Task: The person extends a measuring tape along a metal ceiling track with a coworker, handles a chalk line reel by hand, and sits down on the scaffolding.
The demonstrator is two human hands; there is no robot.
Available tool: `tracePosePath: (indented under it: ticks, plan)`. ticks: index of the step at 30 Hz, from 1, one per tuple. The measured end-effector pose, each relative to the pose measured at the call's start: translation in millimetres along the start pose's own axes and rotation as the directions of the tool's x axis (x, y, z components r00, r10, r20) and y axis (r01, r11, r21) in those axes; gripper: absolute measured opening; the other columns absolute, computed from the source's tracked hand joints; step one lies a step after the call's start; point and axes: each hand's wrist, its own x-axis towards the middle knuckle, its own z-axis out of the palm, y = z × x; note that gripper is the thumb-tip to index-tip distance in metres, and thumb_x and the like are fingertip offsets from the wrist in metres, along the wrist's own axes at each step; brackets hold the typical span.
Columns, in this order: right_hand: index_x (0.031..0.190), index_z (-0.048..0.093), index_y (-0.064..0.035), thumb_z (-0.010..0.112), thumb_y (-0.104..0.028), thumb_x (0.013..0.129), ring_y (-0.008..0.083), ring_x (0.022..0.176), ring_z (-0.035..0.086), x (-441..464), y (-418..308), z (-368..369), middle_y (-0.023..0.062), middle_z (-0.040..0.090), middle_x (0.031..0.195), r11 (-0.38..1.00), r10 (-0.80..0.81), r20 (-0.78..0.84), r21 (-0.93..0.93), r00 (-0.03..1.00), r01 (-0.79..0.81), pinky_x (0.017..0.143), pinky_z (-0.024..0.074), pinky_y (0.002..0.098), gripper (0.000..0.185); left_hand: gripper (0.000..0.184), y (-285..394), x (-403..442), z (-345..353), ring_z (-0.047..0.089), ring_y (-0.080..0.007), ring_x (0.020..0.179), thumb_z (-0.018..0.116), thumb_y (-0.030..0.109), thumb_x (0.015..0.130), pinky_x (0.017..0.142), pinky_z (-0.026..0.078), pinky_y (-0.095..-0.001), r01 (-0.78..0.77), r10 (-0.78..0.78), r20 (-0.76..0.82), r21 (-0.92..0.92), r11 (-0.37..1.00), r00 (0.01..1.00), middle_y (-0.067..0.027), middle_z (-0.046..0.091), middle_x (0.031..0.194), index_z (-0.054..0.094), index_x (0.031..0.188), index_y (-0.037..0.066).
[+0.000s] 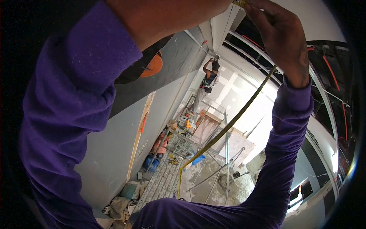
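Observation:
At the top edge, my right hand (282, 42) is closed, thumb and fingers pinching the end of a yellow tape measure (239, 3). A long stretch of its blade (238, 118) hangs from near my right wrist, bends, and drops toward the floor. My left hand (219, 7) reaches across the top of the view beside the pinched tape; its fingers lie beyond the frame, so their grip is hidden. Both arms are raised, in purple sleeves.
Another person (209, 78) stands high at the far wall, arms up. Metal scaffolding (226, 141) rises below me, beside a perforated plank (158, 181). Tools and bags (152, 162) line the grey wall (110, 152). Ceiling framing (324, 89) with red conduit (331, 72) hangs at right.

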Motion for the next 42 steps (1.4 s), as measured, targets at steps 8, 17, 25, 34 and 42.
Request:
tracePosePath:
  ticks: [8,17,25,34,42]
  plan:
    - [0.101,0.074,0.0014,0.062,-0.009,0.099,0.0054,0.048,0.05,-6.1,-5.3,7.6,0.0045,0.065,0.064,0.986,-0.104,-0.074,-0.137,0.992,0.093,0.041,0.035,0.0255,0.017,0.011,-1.8,0.7,0.6,0.067,-0.0235,0.06,0.075,0.011,0.081,0.062,0.056,-0.0378,0.032,-0.03,0.038,-0.054,0.998,0.999,-0.013,0.065,0.062,0.069,0.076,0.004]
    - [0.102,0.074,0.002,0.062,-0.01,0.099,0.0044,0.049,0.049,-7.6,-8.2,6.7,0.0027,0.062,0.063,0.988,-0.097,-0.069,-0.126,0.993,0.088,0.042,0.0354,0.0251,0.017,0.012,-0.4,1.2,-1.7,0.066,-0.0243,0.059,0.075,0.011,0.08,0.062,0.055,-0.0387,0.04,-0.038,0.024,-0.079,0.996,0.999,-0.0128,0.064,0.061,0.068,0.073,0.005]
    - [0.099,0.074,0.0005,0.063,-0.011,0.099,0.0034,0.049,0.045,-4.1,-1.9,4.7,-0.0008,0.058,0.06,1.0,-0.025,-0.059,-0.02,0.998,0.023,0.042,0.0322,0.0254,0.016,0.009,-1.9,-0.9,-4.0,0.065,-0.0317,0.062,0.071,0.01,0.077,0.062,0.053,-0.0433,-0.013,-0.008,-0.11,-0.182,0.983,0.994,-0.0145,0.063,0.061,0.066,0.072,0.004]
    - [0.101,0.074,-0.0001,0.063,-0.012,0.099,0.0034,0.048,0.045,-3.4,-3.9,5.3,0.001,0.061,0.061,0.984,-0.08,-0.039,-0.164,0.996,0.072,0.041,0.0307,0.0249,0.017,0.008,-0.7,-0.3,0.5,0.066,-0.0304,0.064,0.074,0.009,0.076,0.065,0.055,-0.0425,0.032,-0.032,-0.004,-0.06,0.998,0.999,-0.0141,0.064,0.065,0.068,0.074,0.004]
    - [0.103,0.075,-0.0008,0.063,-0.014,0.099,0.0041,0.048,0.045,-7.4,-9.3,5.3,0.0021,0.063,0.062,0.985,-0.087,-0.079,-0.158,0.993,0.073,0.041,0.0307,0.0259,0.018,0.012,-0.6,-2.3,1.1,0.066,-0.029,0.065,0.077,0.011,0.077,0.066,0.055,-0.0424,-0.03,0.022,-0.117,-0.063,0.998,0.993,-0.0143,0.064,0.065,0.068,0.075,0.004]
